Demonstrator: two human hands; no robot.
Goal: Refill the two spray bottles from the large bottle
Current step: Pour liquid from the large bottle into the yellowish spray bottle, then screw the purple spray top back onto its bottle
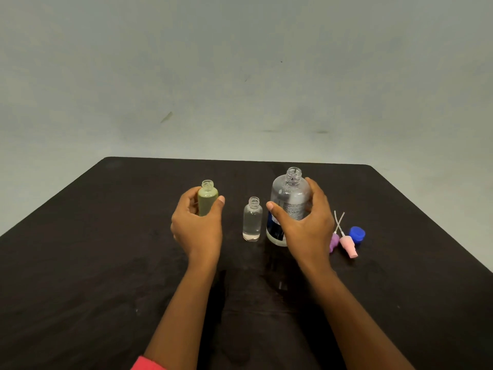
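Large bottle stands uncapped right of centre on the dark table, clear liquid inside; the right hand wraps it, thumb across the front, fingers curled round the far side; over on the left, the left hand grips the green spray bottle upright, neck open; between the two hands the clear spray bottle stands alone, untouched, just beside the large one; right of it all lie a purple spray head, a pink spray head and a blue cap.
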